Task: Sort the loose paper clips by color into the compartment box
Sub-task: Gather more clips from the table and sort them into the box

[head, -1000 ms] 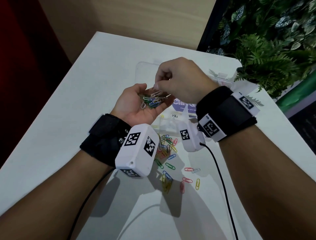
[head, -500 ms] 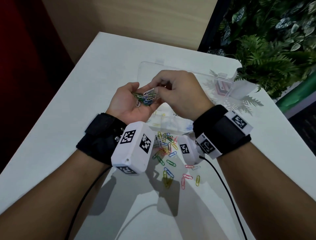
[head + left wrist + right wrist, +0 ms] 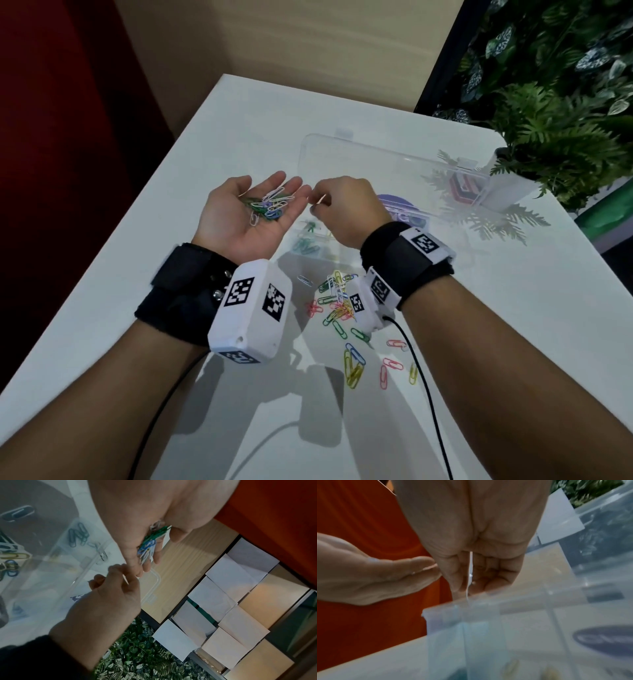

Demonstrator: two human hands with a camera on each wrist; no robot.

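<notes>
White table [image 3: 513, 325] fills middle of head view, surface glossy, catching reflections and dark shadows. Beige wood-grain wall [image 3: 308, 51] behind far edge. Dark red wall [image 3: 61, 137] at left. Green leafy plants [image 3: 555, 102] at right, fern fronds overhanging table corner. Left wrist view: pale square panels [image 3: 228, 601] overhead.

A: Is there any writing to read?

B: None legible. The box [image 3: 394, 161] lid carries an oval purple label [image 3: 402, 214] with pale letters, half hidden behind the right hand [image 3: 346, 209] and blurred.

A: Anything else?

B: Black-and-white square code markers [image 3: 255, 298] on the wrist cameras; no words.
</notes>
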